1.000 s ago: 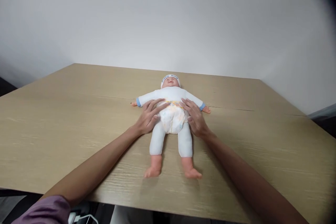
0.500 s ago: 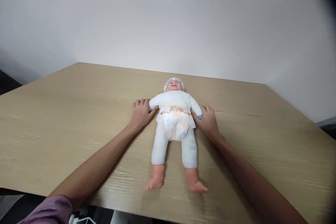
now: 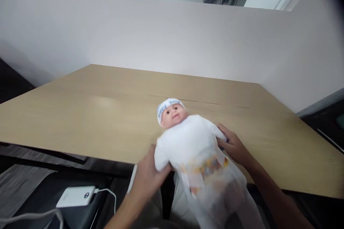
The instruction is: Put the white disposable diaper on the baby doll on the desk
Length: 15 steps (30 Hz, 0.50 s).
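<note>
A baby doll [image 3: 190, 143] in a white top and a white cap with blue lettering is held up, tilted, over the table's front edge. Round its waist runs the orange patterned band of a diaper [image 3: 209, 171], blurred by motion. My left hand [image 3: 152, 168] grips the doll's arm at the left of the picture. At the other side my right hand [image 3: 232, 145] is closed round the doll's other arm near its end. The doll's lower legs and feet are smeared and run out of the picture at the bottom.
A wooden table [image 3: 80, 114] reaches back to a white partition [image 3: 161, 35]. On a black seat [image 3: 34, 200] at the lower left lies a white power bank [image 3: 76, 196] with a cable plugged in. My legs are under the doll.
The doll lay flat on the table; now it is lifted, tilted and drawn toward me past the front edge. Both hands came back with it. The view shifted, showing the seat and power bank.
</note>
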Tool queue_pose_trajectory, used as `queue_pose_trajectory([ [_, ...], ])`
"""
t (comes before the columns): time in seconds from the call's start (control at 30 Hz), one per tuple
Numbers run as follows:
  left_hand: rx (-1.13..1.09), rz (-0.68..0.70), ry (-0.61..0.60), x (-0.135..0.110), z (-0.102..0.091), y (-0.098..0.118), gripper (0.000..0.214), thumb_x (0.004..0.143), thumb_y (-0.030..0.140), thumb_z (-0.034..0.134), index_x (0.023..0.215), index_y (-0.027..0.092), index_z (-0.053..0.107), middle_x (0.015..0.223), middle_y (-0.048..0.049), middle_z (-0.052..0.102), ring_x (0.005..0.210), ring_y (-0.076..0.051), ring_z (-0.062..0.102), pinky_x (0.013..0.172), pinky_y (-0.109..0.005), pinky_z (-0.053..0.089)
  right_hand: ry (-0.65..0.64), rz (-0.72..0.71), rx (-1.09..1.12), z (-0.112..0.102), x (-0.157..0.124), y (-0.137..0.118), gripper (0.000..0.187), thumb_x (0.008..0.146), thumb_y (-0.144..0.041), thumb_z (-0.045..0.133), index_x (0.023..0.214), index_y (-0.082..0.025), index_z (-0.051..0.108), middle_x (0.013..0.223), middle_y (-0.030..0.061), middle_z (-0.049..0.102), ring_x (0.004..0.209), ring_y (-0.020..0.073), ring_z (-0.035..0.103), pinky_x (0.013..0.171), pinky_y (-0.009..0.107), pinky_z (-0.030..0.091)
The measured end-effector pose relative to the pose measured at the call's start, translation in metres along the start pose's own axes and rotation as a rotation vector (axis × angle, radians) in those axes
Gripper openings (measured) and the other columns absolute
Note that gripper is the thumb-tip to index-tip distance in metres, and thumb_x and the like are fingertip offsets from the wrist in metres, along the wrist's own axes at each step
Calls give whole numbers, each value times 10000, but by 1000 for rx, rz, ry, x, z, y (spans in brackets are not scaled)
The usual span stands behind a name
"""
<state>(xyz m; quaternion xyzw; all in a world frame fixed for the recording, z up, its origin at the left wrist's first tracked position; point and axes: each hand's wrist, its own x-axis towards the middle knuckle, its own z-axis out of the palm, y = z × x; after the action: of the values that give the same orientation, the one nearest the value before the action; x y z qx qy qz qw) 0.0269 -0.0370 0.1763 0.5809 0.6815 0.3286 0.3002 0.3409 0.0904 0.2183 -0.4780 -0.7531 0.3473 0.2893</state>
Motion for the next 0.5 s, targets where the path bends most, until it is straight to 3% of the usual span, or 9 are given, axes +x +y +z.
queue_pose_trajectory([
  [0.07,-19,37,-136,-55,25,-29,412,832,332,629,1222,247,526,1061,-73,764,938,-293,740,766,-327,534,-85,-7,-35,-6,-42,-6,447,949,-452,624,1331,-223,660,1130,43,740,1024,265,673,868,332,534],
  [0.13,42,49,-319,-103,43,-64,506,722,269,666,1213,239,547,1065,-102,763,969,-322,733,814,-354,549,-202,5,-54,-2,-79,-9,480,929,-434,665,1367,-236,664,1200,65,746,1103,304,676,940,373,546],
  [0.2,173,-51,-459,-141,51,-99,582,671,290,705,1232,226,562,1044,-125,768,1001,-367,734,846,-381,559,-309,14,-38,11,-111,-13,493,907,-417,706,1368,-244,681,1252,92,744,1150,338,679,987,413,553],
  [0.27,298,-149,-500,-170,48,-126,627,676,338,723,1268,202,570,1074,-163,766,1090,-414,718,922,-419,551,-363,-9,1,33,-134,-16,489,902,-380,711,1372,-250,686,1301,109,732,1187,346,678,1021,427,549],
  [0.37,330,-144,-458,-202,30,-142,695,710,385,719,1350,182,539,1136,-181,760,1157,-418,695,983,-426,532,-336,-65,32,74,-153,-15,461,907,-290,650,1365,-256,686,1343,90,721,1220,317,670,1065,417,525],
  [0.5,299,-87,-409,-221,10,-132,682,850,449,636,1458,202,450,1240,-159,753,1146,-354,714,963,-380,531,-324,-92,28,125,-154,4,436,891,-244,614,1314,-257,717,1280,50,758,1155,267,696,1033,365,526],
])
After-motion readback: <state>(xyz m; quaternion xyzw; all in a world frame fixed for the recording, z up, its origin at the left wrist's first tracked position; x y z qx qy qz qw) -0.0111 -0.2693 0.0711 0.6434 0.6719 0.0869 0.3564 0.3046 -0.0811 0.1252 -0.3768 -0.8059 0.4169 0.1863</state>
